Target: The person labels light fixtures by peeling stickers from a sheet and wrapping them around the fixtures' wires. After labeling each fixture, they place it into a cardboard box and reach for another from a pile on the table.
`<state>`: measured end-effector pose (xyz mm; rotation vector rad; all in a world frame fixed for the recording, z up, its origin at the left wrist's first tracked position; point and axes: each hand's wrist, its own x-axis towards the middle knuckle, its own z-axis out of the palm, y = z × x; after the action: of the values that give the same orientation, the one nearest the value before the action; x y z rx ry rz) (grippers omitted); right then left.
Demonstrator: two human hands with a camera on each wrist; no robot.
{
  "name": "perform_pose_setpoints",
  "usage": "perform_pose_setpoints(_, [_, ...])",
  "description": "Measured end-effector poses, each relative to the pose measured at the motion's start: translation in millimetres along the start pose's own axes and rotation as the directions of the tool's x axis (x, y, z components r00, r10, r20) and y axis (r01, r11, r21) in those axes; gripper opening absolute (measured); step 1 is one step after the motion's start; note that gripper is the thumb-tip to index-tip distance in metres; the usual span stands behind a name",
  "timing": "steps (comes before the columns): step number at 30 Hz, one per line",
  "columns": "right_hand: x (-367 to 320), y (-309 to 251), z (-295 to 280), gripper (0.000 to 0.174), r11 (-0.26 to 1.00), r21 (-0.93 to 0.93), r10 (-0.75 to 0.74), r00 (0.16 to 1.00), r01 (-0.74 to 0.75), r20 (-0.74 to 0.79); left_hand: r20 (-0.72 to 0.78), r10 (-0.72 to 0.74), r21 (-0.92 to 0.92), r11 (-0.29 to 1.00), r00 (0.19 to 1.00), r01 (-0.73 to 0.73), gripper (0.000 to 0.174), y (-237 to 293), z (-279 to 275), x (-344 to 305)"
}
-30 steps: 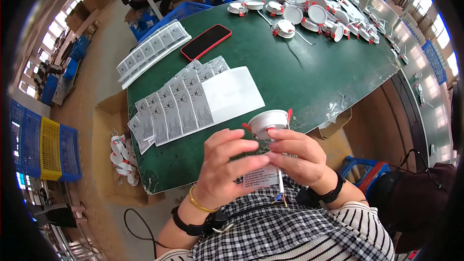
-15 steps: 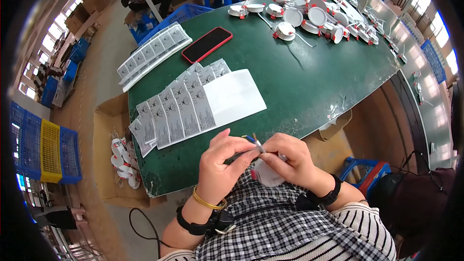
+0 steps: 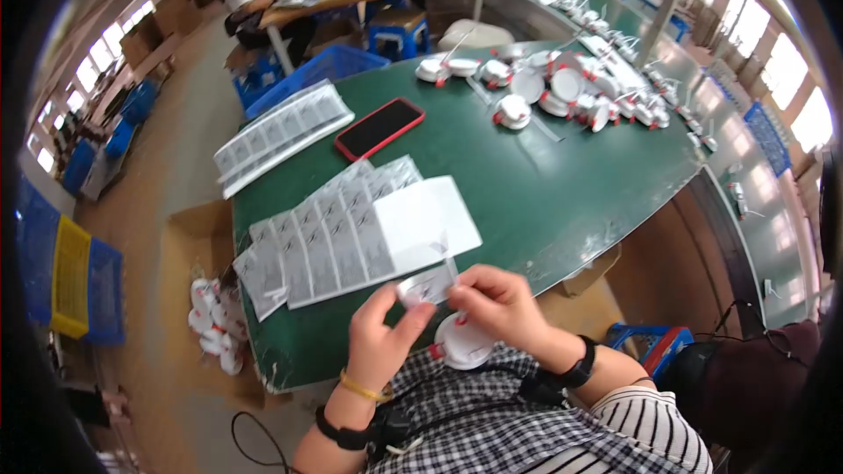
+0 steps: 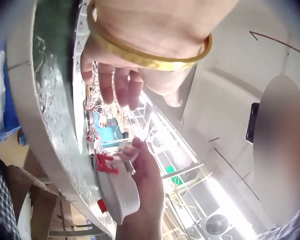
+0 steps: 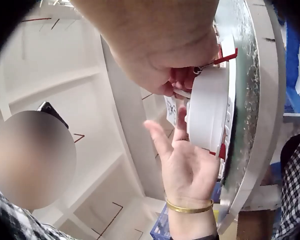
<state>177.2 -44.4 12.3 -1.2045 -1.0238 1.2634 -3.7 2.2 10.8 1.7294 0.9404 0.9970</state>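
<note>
A white round downlight with red clips hangs beneath my right hand in the head view. My right fingers pinch its white cable near a grey printed label, and the cable end points up past them. My left hand, wearing a gold bangle, is at the label's left side. In the right wrist view its palm faces the downlight, thumb spread apart and fingers partly hidden behind the lamp. The left wrist view shows the left fingers extended, apart from the lamp.
Sheets of grey labels and a white backing sheet lie on the green table. Behind are a red-edged phone and many downlights. A cardboard box with more lamps stands left. Another person sits beyond.
The downlight was raised above my hands, then turned down with its cable upward. Both hands were together at the cable half a second ago; now my left fingers have spread apart. The view has tilted up.
</note>
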Motion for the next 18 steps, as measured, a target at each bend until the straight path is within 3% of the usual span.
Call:
perform_pose_setpoints(2, [11, -4, -1, 0.017, 0.997, -0.071, -0.025, 0.987, 0.037, 0.156, -0.075, -0.100, -0.130, 0.987, 0.992, 0.090, 0.022, -11, -5, -2])
perform_pose_setpoints(3, [18, -9, -3, 0.020, 0.983, -0.177, -0.028, 0.989, 0.054, 0.145, -0.130, -0.122, -0.207, 0.974, 0.984, 0.093, 0.017, -11, -12, -2])
perform_pose_setpoints(4, [30, -8, -8, 0.022, 0.954, -0.236, -0.154, 0.978, 0.183, 0.138, -0.183, -0.155, -0.282, 0.954, 0.971, 0.099, 0.014, -9, -23, -5])
perform_pose_setpoints(6, [66, -4, -36, 0.021, 0.837, -0.427, -0.359, 0.932, 0.342, 0.043, -0.333, -0.138, -0.183, 0.980, 0.933, 0.079, 0.013, -7, -58, -7])
perform_pose_setpoints(7, [84, -3, -56, 0.023, 0.821, -0.476, -0.367, 0.930, 0.316, -0.015, -0.416, -0.050, -0.061, 0.998, 0.908, 0.027, 0.014, -11, -78, -5])
perform_pose_setpoints(8, [100, -4, -77, 0.025, 0.803, -0.520, -0.377, 0.924, 0.289, -0.069, -0.478, -0.085, -0.106, 0.994, 0.874, 0.038, 0.016, -8, -98, -6])
perform_pose_setpoints(10, [121, -9, -112, 0.039, 0.958, -0.287, -0.105, 0.962, 0.029, -0.254, -0.563, 0.031, 0.012, 0.999, 0.826, -0.030, 0.018, -22, -147, -4])
perform_pose_setpoints(12, [146, 4, -144, 0.055, 0.976, -0.217, -0.085, 0.920, 0.000, -0.381, -0.714, 0.008, 0.002, 1.000, 0.700, -0.009, 0.020, -30, -188, -3])
perform_pose_setpoints(16, [173, 11, -173, 0.063, 0.994, -0.062, -0.105, 0.868, 0.086, -0.485, -0.830, -0.087, -0.043, 0.995, 0.550, 0.092, 0.025, -89, -274, -10])
perform_pose_setpoints(18, [183, 18, -187, 0.064, 0.994, -0.064, -0.114, 0.851, 0.094, -0.513, -0.838, -0.158, -0.116, 0.987, 0.522, 0.113, 0.025, -121, -303, -16])
